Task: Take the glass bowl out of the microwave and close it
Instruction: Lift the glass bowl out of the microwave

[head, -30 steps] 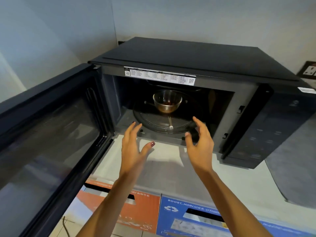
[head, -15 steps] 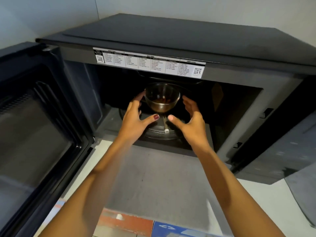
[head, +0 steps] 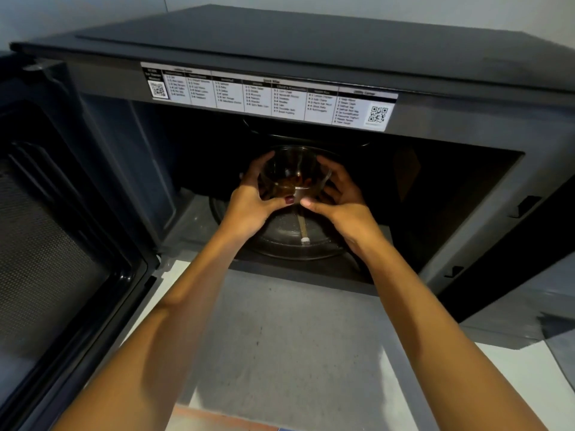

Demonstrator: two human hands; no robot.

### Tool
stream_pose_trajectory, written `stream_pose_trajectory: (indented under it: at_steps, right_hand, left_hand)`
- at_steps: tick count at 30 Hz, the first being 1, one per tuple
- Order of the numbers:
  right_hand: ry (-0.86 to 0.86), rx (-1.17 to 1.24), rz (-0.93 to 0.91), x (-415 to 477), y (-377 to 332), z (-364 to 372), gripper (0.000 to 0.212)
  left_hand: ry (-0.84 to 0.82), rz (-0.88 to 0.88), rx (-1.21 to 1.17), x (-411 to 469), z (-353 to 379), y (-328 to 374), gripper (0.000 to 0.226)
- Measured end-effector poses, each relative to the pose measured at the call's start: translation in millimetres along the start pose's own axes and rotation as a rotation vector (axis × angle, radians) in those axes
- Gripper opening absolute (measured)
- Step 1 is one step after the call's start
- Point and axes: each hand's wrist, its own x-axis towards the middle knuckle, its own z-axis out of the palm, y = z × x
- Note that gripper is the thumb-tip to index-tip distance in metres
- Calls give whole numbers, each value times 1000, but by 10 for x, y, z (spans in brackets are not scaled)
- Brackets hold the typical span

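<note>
A small clear glass bowl (head: pixel 292 172) with something brown in it is inside the black microwave (head: pixel 311 51), above the round glass turntable (head: pixel 292 241). My left hand (head: pixel 252 203) wraps the bowl's left side and my right hand (head: pixel 342 203) wraps its right side, thumbs nearly meeting in front. Whether the bowl rests on the turntable or is lifted off it is unclear. The microwave door (head: pixel 53 244) stands wide open at the left.
A white label with printed text (head: pixel 267 94) runs along the top of the microwave's opening. The pale counter (head: pixel 295 337) lies in front of the microwave. The control panel side (head: pixel 529 244) is at the right.
Both hands have moved forward into the microwave and closed around the bowl, from open and apart in front of it. The view has moved closer.
</note>
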Motion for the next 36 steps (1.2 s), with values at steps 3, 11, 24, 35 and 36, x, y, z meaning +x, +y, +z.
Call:
stream_pose_trajectory:
  at_steps: [3, 11, 24, 35, 36]
  right_hand:
    - [27, 28, -2, 6, 2, 15, 72]
    - [65, 48, -17, -187, -86, 47, 65]
    - [143, 231, -32, -1268, -415, 29, 71]
    - [228, 150, 6, -2281, -630, -262, 73]
    - [239, 152, 19, -2378, -645, -314, 73]
  left_hand:
    - [8, 8, -11, 3, 13, 7, 81]
    - [5, -11, -130, -191, -5, 152, 78]
    - [-53, -47, -306, -1138, 33, 586, 80]
    - [-112, 8, -175, -2026, 307, 991, 84]
    - [-115, 17, -169, -2102, 369, 1019, 82]
